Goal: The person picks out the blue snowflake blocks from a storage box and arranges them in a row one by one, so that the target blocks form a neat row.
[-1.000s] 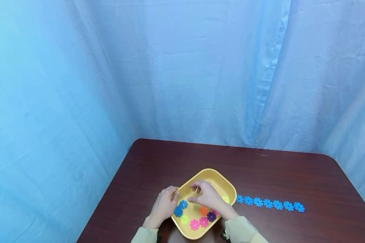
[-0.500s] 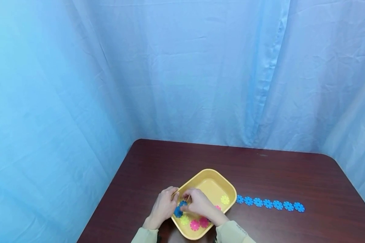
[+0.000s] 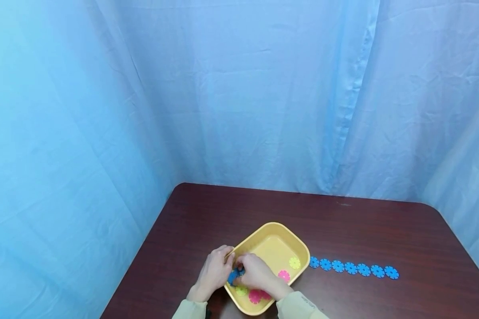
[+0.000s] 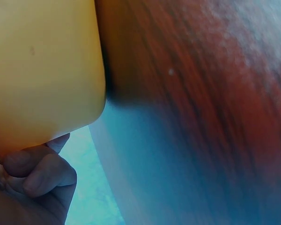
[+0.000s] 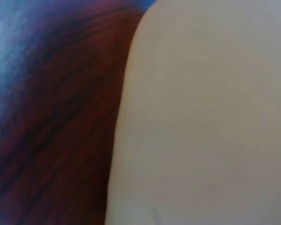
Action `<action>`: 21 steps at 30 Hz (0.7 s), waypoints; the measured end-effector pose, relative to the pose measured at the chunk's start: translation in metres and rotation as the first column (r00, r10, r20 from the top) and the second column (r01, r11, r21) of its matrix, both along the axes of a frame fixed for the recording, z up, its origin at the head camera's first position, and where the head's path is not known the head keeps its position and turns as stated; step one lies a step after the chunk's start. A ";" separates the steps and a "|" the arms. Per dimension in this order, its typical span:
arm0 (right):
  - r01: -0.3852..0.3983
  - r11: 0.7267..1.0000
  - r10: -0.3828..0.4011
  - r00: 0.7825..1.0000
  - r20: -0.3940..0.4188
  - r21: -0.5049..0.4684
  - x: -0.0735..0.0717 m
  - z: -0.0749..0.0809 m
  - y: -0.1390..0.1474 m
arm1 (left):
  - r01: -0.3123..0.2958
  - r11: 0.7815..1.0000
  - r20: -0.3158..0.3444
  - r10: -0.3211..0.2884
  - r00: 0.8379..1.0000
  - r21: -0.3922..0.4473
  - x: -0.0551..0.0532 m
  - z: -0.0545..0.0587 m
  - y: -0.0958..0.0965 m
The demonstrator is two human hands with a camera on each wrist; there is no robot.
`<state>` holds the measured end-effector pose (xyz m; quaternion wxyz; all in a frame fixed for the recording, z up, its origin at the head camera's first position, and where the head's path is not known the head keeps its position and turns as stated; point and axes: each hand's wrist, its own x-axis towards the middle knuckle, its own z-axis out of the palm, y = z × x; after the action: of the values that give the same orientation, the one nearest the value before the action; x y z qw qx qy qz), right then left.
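A yellow plastic tray [image 3: 274,248] stands at an angle on the table in the head view. My left hand [image 3: 212,269] grips its left rim; in the left wrist view, curled fingers [image 4: 49,173] show beneath the tray wall [image 4: 42,70]. Inside the tray's left end, my right hand [image 3: 256,271] pinches at blue snowflake discs [image 3: 233,278], its fingertips partly hidden. Close by lie a yellow-green disc [image 3: 241,291] and pink discs [image 3: 255,297], partly covered by the right hand and wrist. Only the tray's outside [image 5: 201,117] and tabletop fill the right wrist view.
Right of the tray, a row of several blue snowflake discs [image 3: 350,268] lies flat on the dark wooden table [image 3: 343,230]. A pink disc [image 3: 284,276] and a yellow disc [image 3: 294,262] lie at the tray's right side. Blue curtains [image 3: 243,110] hang behind.
My right hand has moved left and down inside the tray onto the blue discs, and its fingers have closed in. The left hand has stayed on the rim.
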<state>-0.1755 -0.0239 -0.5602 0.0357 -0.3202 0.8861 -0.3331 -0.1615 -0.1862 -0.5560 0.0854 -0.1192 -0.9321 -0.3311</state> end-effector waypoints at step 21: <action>0.034 0.988 -0.010 0.988 -0.153 0.153 0.006 0.001 -0.009 | -0.005 1.000 0.004 0.005 1.000 0.002 -0.001 -0.002 -0.001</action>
<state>-0.1699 -0.0329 -0.5593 -0.0107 -0.3310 0.9131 -0.2380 -0.1628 -0.1876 -0.5582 0.0847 -0.1160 -0.9323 -0.3320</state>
